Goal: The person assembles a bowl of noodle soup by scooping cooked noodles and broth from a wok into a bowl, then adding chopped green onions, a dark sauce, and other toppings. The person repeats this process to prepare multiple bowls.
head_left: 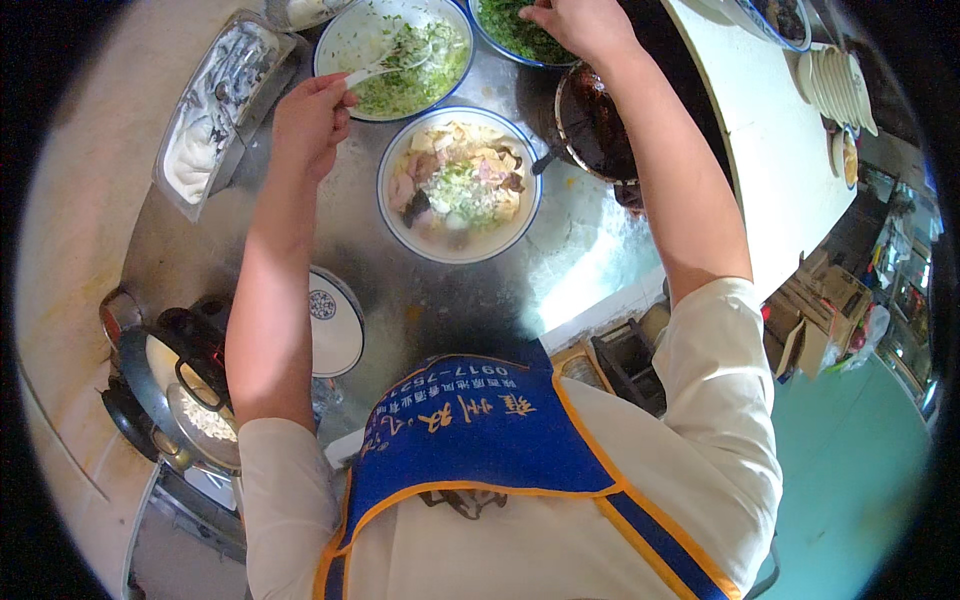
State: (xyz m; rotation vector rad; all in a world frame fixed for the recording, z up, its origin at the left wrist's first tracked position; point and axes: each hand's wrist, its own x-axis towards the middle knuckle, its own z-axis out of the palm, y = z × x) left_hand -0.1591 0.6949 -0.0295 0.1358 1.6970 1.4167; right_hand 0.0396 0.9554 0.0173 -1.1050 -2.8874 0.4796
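Observation:
My left hand (312, 122) is closed around the handle of a white spoon (375, 70). The spoon's bowl end rests among chopped scallions in a blue-rimmed white bowl (330, 55). At the far edge, the fingers of my right hand (580, 25) pinch together at chopped green herbs (510, 30), which fill a second blue-rimmed bowl; the top of this hand is cut off. Between my forearms, nearer to me, stands a large blue-rimmed bowl (388, 215) of soup. Pale slices, dark pieces and a heap of chopped scallions (455, 190) show in it.
Right of the soup bowl sits a dark pot (595, 125) with a handle. A clear container of white paste (205, 150) stands at the left. Below my left forearm are a white dish (340, 330) and a pan (165, 400). Stacked plates (835, 90) occupy the right counter.

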